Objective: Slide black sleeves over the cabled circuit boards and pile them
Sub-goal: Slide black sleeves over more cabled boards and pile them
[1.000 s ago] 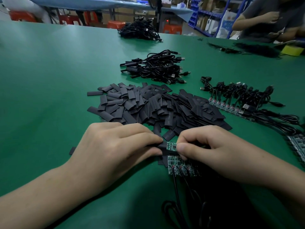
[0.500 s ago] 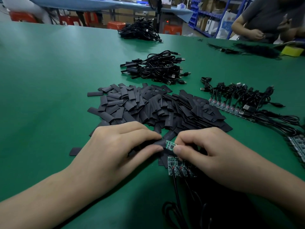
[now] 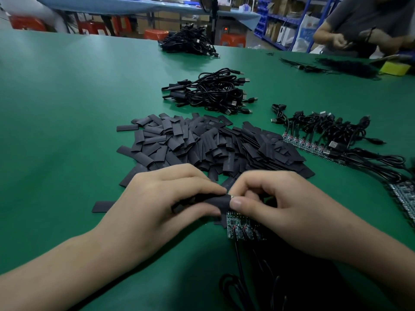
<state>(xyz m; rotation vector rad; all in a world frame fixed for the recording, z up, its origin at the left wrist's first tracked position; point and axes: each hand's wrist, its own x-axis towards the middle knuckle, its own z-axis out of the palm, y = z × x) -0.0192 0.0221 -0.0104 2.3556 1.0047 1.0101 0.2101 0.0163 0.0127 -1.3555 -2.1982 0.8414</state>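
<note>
head view: left hand (image 3: 161, 198) and right hand (image 3: 280, 204) pinch black sleeve (image 3: 214, 202).

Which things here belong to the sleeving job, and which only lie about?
Job: left hand, right hand, black sleeve between them, sleeve pile, boards under the hands, cabled boards at right, sleeved cable heap.
Lying about: yellow block, red stools, blue shelving.

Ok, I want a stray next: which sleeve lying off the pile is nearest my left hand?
The flat sleeve just left of the left hand, alone on the mat; the other stray lies at the pile's far-left edge.
</note>
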